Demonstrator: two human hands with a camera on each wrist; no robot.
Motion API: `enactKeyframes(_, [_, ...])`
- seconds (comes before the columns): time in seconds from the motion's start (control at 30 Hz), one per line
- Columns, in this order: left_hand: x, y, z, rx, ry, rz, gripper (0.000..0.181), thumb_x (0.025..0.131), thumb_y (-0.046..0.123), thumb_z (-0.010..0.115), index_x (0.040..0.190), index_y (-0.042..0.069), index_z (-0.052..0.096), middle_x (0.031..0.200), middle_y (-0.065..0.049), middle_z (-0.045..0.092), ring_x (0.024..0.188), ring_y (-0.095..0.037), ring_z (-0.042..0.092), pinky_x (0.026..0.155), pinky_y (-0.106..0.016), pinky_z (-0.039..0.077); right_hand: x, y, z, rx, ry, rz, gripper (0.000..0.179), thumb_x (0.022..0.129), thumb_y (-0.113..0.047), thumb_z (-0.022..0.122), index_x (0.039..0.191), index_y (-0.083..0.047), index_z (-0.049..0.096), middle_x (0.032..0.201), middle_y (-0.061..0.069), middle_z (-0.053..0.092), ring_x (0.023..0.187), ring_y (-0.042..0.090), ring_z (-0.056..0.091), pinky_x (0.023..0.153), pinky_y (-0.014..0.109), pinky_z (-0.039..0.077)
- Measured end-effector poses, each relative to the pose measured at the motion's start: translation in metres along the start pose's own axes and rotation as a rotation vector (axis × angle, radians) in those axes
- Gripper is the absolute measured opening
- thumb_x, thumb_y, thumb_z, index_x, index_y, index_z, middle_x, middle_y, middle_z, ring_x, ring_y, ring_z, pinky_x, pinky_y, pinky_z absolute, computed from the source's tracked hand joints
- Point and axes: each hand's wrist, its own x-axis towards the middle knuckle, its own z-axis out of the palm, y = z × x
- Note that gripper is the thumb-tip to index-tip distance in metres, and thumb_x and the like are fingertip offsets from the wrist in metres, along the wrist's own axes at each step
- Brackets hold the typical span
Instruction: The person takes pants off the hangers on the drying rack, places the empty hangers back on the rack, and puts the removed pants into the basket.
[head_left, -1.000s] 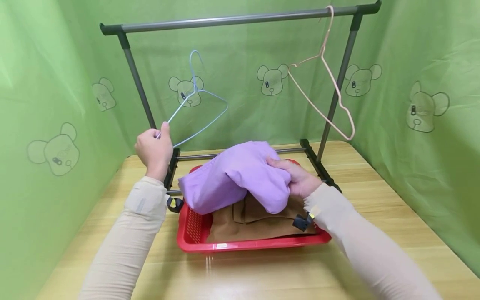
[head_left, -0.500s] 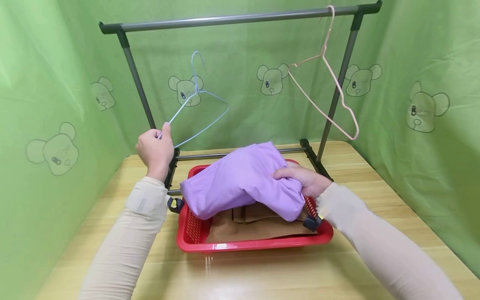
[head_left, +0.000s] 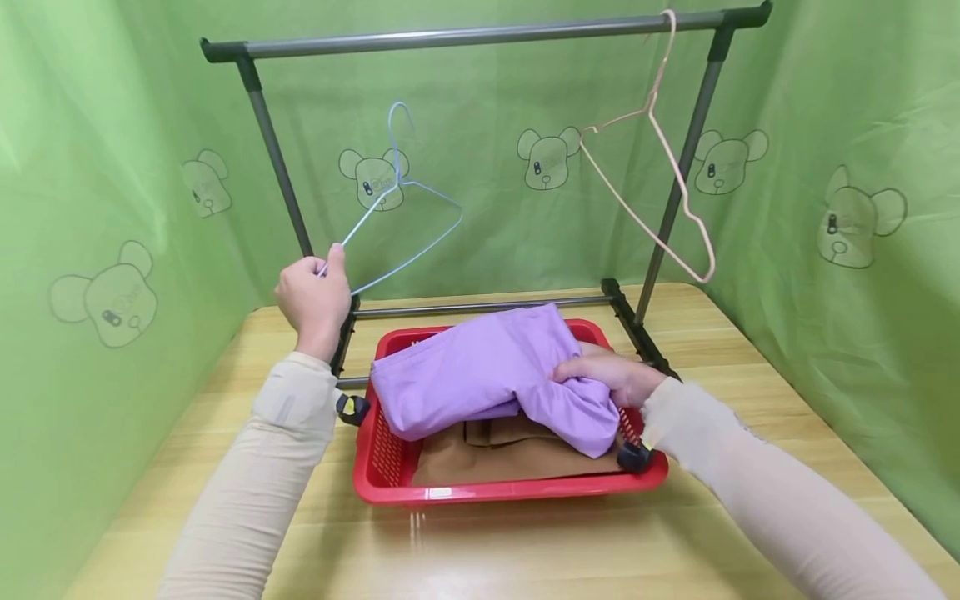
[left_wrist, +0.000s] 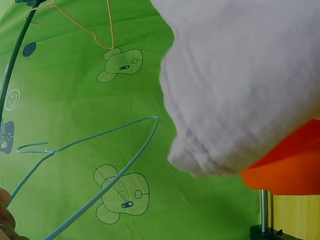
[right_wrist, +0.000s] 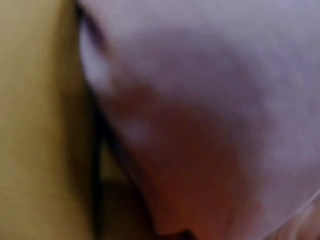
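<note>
My left hand (head_left: 313, 298) grips a light-blue wire clothes hanger (head_left: 397, 182) by one end, its hook pointing up, in front of the green backdrop. The same hanger (left_wrist: 100, 192) crosses the left wrist view, with fingertips at the lower left corner. My right hand (head_left: 611, 373) holds the right end of a folded purple garment (head_left: 472, 367), thumb on top and the other fingers mostly hidden beneath the cloth. The garment lies over the red basket (head_left: 510, 493), above a brown folded garment (head_left: 487, 458). Purple cloth (right_wrist: 200, 100) fills most of the blurred right wrist view.
A grey clothes rack (head_left: 465, 37) spans the back of the wooden table (head_left: 300, 517). From its bar at the right hangs a pink hanger (head_left: 651, 104). Green curtains (head_left: 840, 333) with mouse drawings enclose the sides and back.
My right hand has moved right and slightly down, drawing the purple garment lower and flatter over the basket. The left hand and blue hanger have shifted only slightly right.
</note>
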Motion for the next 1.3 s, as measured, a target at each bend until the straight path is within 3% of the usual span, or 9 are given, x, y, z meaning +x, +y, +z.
enactKeyframes(0.47, [0.002, 0.002, 0.001, -0.005, -0.020, -0.016, 0.040, 0.095, 0.040, 0.060, 0.065, 0.014, 0.055, 0.060, 0.002, 0.051, 0.072, -0.024, 0.050, 0.073, -0.031, 0.037, 0.012, 0.012, 0.001, -0.132, -0.055, 0.103, 0.068, 0.079, -0.004, 0.059, 0.137, 0.003, 0.024, 0.116, 0.015, 0.043, 0.094, 0.016, 0.053, 0.081, 0.025, 0.050])
enactKeyframes(0.63, [0.002, 0.003, -0.001, -0.009, -0.024, -0.019, 0.040, 0.095, 0.040, 0.059, 0.065, 0.014, 0.055, 0.059, 0.002, 0.050, 0.070, -0.022, 0.048, 0.070, -0.029, 0.035, 0.019, 0.015, 0.006, -0.200, -0.074, 0.150, 0.064, 0.081, -0.005, 0.059, 0.135, 0.004, 0.025, 0.123, 0.018, 0.042, 0.098, 0.020, 0.055, 0.086, 0.029, 0.050])
enactKeyframes(0.83, [0.003, 0.000, -0.002, -0.005, -0.030, -0.029, 0.039, 0.095, 0.041, 0.059, 0.066, 0.014, 0.056, 0.059, 0.002, 0.050, 0.071, -0.022, 0.049, 0.072, -0.030, 0.036, 0.029, 0.017, 0.012, -0.383, -0.048, 0.170, 0.082, 0.079, -0.009, 0.064, 0.145, 0.004, 0.018, 0.146, 0.022, 0.025, 0.129, 0.032, 0.032, 0.110, 0.045, 0.029])
enactKeyframes(1.0, [0.002, -0.001, -0.001, -0.003, -0.042, -0.038, 0.039, 0.095, 0.042, 0.059, 0.067, 0.014, 0.056, 0.061, 0.001, 0.052, 0.073, -0.023, 0.049, 0.076, -0.033, 0.037, 0.036, 0.021, 0.019, -0.507, 0.010, 0.190, 0.078, 0.076, -0.010, 0.068, 0.141, 0.005, 0.029, 0.144, 0.021, 0.031, 0.130, 0.031, 0.031, 0.112, 0.045, 0.025])
enactKeyframes(1.13, [0.002, -0.002, -0.001, -0.007, -0.041, -0.033, 0.040, 0.095, 0.041, 0.059, 0.066, 0.014, 0.056, 0.060, 0.001, 0.051, 0.071, -0.023, 0.048, 0.075, -0.032, 0.037, 0.037, 0.021, 0.025, -0.655, 0.069, 0.205, 0.084, 0.075, -0.008, 0.064, 0.145, 0.013, 0.021, 0.150, 0.028, 0.024, 0.136, 0.035, 0.025, 0.115, 0.046, 0.019])
enactKeyframes(1.3, [0.002, -0.002, 0.001, -0.007, -0.038, -0.025, 0.040, 0.095, 0.040, 0.059, 0.065, 0.013, 0.056, 0.059, 0.001, 0.050, 0.068, -0.022, 0.048, 0.073, -0.031, 0.036, 0.034, 0.022, 0.029, -0.767, 0.075, 0.219, 0.085, 0.075, -0.005, 0.059, 0.144, 0.018, 0.014, 0.151, 0.035, 0.015, 0.139, 0.040, 0.019, 0.116, 0.048, 0.014])
